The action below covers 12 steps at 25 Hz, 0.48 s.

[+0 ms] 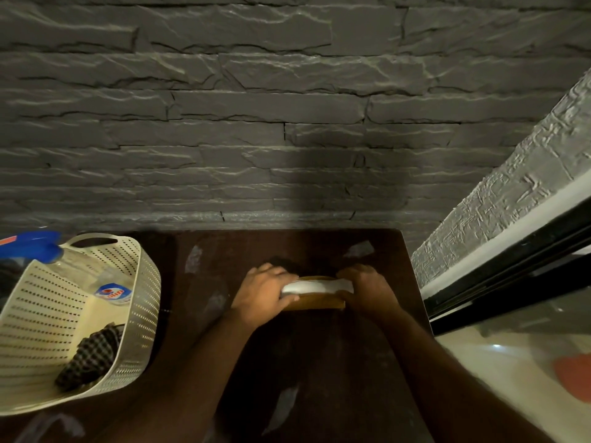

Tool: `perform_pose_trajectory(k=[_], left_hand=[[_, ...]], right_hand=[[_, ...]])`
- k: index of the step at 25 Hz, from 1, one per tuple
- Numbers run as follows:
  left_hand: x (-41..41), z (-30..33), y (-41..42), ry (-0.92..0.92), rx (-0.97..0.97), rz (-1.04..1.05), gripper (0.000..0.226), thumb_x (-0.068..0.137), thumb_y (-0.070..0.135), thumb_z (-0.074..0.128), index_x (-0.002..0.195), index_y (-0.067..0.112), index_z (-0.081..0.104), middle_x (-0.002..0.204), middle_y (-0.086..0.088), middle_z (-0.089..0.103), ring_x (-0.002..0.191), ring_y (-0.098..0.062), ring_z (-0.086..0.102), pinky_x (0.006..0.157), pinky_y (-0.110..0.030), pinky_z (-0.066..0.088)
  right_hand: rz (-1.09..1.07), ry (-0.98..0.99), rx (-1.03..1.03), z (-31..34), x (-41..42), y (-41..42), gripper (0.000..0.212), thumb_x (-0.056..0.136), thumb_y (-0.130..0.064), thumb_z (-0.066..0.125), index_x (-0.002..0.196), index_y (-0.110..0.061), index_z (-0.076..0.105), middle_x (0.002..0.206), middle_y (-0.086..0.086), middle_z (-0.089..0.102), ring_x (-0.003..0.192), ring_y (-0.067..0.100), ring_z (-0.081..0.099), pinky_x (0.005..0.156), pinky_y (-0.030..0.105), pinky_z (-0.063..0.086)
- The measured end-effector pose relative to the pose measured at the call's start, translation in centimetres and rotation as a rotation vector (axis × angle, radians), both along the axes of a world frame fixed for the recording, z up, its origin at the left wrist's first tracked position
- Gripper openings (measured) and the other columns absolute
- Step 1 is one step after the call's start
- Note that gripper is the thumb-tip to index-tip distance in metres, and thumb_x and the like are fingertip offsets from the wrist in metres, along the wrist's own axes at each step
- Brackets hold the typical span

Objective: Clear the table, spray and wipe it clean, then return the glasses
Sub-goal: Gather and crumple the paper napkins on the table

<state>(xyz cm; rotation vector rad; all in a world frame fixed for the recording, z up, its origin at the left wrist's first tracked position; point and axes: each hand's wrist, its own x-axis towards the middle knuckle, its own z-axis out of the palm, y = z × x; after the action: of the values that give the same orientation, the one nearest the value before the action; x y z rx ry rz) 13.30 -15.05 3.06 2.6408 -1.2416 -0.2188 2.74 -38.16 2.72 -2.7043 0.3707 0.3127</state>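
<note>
Both hands are gripping a wooden holder (315, 302) with white napkins (316, 286) in it, the left hand (267, 290) curling round its left end and the right hand (367, 287) round its right end, over the dark tabletop (319, 362). On the left, a cream perforated basket (140, 282) is sitting on the tabletop, holding a blue-topped spray bottle (80, 266) and a checked cloth (91, 356).

My hands cover both ends of the wooden holder (315, 302); what it carries under the white strip (316, 286) I cannot identify. Spray bottle (73, 260) nozzle cut off by the left edge. Basket (140, 282) partly out of frame at left. Orange object (574, 372), lower right, blurred and clipped.
</note>
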Motion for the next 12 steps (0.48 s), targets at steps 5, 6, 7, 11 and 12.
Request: perform_pose_trajectory(k=[5, 6, 7, 11, 12], left_hand=[[0.1, -0.3, -0.1, 0.054, 0.081, 0.081, 0.028, 0.088, 0.032, 0.059, 0.116, 0.033, 0.064, 0.115, 0.007, 0.066, 0.11, -0.017, 0.057, 0.092, -0.034, 0.043], [0.1, -0.1, 0.1, 0.039, 0.079, 0.1, 0.026, 0.088, 0.031, 0.059, 0.113, 0.033, 0.065, 0.112, 0.007, 0.066, 0.109, -0.018, 0.058, 0.091, -0.034, 0.043], [0.1, 0.0, 0.3, 0.019, 0.08, 0.113, 0.024, 0.088, 0.031, 0.057, 0.111, 0.033, 0.066, 0.11, 0.006, 0.066, 0.108, -0.018, 0.059, 0.089, -0.033, 0.043], [-0.2, 0.1, 0.7, 0.049, 0.103, 0.168, 0.025, 0.089, 0.03, 0.054, 0.111, 0.031, 0.065, 0.109, 0.005, 0.065, 0.106, -0.018, 0.06, 0.088, -0.033, 0.041], [-0.5, 0.0, 0.7, 0.07, 0.102, 0.184, 0.028, 0.089, 0.03, 0.054, 0.115, 0.031, 0.063, 0.112, 0.006, 0.064, 0.108, -0.018, 0.059, 0.089, -0.033, 0.041]], right_hand=[[0.032, -0.028, -0.037, 0.0, 1.1, 1.2, 0.022, 0.087, -0.028, 0.057, 0.106, -0.028, 0.068, 0.11, -0.002, 0.068, 0.1, 0.019, 0.064, 0.086, 0.04, 0.052], [0.031, -0.043, -0.052, 0.1, 1.3, 1.3, 0.021, 0.087, -0.027, 0.056, 0.104, -0.029, 0.069, 0.108, -0.003, 0.069, 0.099, 0.019, 0.064, 0.086, 0.04, 0.052], [0.036, -0.063, -0.065, 0.2, 1.6, 1.5, 0.02, 0.087, -0.027, 0.056, 0.102, -0.029, 0.07, 0.106, -0.003, 0.07, 0.098, 0.019, 0.065, 0.085, 0.041, 0.052], [0.073, -0.071, -0.079, 0.3, 1.7, 2.2, 0.022, 0.088, -0.025, 0.054, 0.103, -0.028, 0.071, 0.107, -0.003, 0.07, 0.102, 0.021, 0.064, 0.087, 0.037, 0.048], [0.065, -0.066, -0.089, 0.3, 1.5, 2.3, 0.024, 0.088, -0.025, 0.054, 0.106, -0.029, 0.069, 0.111, -0.003, 0.068, 0.106, 0.021, 0.061, 0.089, 0.038, 0.046]])
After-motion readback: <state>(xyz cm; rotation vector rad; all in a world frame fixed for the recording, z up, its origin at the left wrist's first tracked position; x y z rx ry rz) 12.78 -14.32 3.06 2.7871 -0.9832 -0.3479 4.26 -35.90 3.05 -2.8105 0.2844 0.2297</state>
